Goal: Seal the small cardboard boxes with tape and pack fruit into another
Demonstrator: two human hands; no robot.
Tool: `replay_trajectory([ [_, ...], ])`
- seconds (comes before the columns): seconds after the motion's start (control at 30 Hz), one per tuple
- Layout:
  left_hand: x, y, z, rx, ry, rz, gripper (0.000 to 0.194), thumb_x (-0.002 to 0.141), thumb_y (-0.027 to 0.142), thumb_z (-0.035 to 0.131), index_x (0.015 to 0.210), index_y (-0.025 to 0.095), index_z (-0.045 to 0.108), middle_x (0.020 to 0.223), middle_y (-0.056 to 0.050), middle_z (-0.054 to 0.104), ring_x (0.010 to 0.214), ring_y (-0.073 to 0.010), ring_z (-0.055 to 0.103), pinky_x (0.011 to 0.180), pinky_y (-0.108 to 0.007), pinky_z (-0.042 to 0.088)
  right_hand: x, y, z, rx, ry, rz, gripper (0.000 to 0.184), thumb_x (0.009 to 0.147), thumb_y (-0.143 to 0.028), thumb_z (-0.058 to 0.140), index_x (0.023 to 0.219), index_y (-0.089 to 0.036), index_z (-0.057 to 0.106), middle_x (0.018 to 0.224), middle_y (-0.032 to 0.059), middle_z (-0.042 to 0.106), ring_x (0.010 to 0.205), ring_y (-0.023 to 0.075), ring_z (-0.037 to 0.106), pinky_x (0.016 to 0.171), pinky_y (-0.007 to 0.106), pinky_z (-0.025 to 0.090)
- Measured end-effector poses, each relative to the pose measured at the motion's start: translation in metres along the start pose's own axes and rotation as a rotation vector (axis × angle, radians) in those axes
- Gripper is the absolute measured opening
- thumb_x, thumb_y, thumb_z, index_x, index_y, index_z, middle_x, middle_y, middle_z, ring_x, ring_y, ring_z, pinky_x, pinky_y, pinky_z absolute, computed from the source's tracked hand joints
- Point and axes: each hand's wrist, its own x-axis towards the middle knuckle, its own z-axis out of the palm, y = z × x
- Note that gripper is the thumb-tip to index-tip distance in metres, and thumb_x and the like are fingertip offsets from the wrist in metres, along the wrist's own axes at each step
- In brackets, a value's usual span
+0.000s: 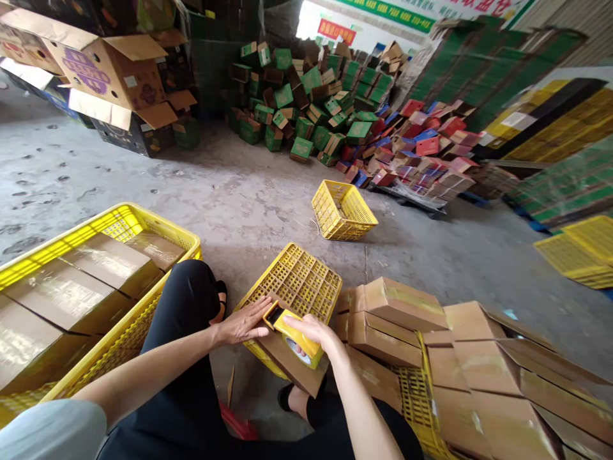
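My right hand (311, 333) is wrapped round a yellow tape dispenser (312, 351), its front end resting on a flat brown cardboard box (286, 359). My left hand (243, 321) lies flat with fingers stretched out, on the box's near-left edge, close beside the dispenser's front. Under the box is an upturned yellow plastic crate (306, 275) with a grid bottom. The dispenser and my right hand cover part of the box top, so I cannot tell how far the tape runs.
At left, a large yellow crate (194, 248) holds several taped boxes (108, 259). More cardboard boxes (483, 364) are stacked at right around another yellow crate (416, 399). Ahead stands a small yellow crate (345, 214), with heaps of green boxes (304, 145) and red boxes (426, 147) beyond.
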Motion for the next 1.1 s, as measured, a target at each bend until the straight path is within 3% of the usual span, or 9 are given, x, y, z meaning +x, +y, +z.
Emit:
replay_trajectory([
  [0.2,-0.002,0.000,0.002,0.136,-0.004,0.008,0.099,0.095,0.076,0.052,0.170,0.027,0.010,0.175,-0.011,0.011,0.161,-0.0372,0.012,0.131,-0.053,0.011,-0.001,-0.002,0.001,0.001,-0.008,-0.022,0.053,0.099,-0.060,0.053,0.071,-0.017,0.068,0.051,0.0093,0.067,0.041,0.0198,0.063,0.043,0.029,0.053],
  [0.53,0.000,0.001,0.003,0.189,0.015,0.014,0.100,0.094,0.078,0.051,0.170,0.026,0.011,0.174,-0.012,0.019,0.161,-0.0360,0.017,0.131,-0.050,0.003,-0.010,0.009,0.001,0.038,-0.026,-0.038,0.051,0.097,-0.061,0.054,0.074,-0.018,0.066,0.051,0.0067,0.067,0.042,0.0188,0.063,0.043,0.028,0.053],
  [0.8,0.000,0.003,0.004,0.158,0.033,0.017,0.100,0.093,0.080,0.052,0.169,0.024,0.019,0.173,-0.014,0.021,0.160,-0.0374,0.020,0.131,-0.052,0.003,-0.019,0.013,0.001,0.003,-0.001,-0.046,0.053,0.098,-0.063,0.052,0.073,-0.018,0.066,0.050,0.0077,0.066,0.041,0.0200,0.062,0.049,0.034,0.058],
  [1.1,0.005,0.002,0.013,0.185,-0.063,0.182,0.114,0.089,0.083,0.053,0.170,0.016,0.009,0.173,-0.020,0.016,0.160,-0.0389,0.016,0.132,-0.051,0.009,-0.020,0.004,-0.002,-0.011,0.011,-0.014,0.055,0.099,-0.061,0.051,0.068,-0.017,0.066,0.050,0.0076,0.065,0.044,0.0197,0.063,0.046,0.030,0.054],
])
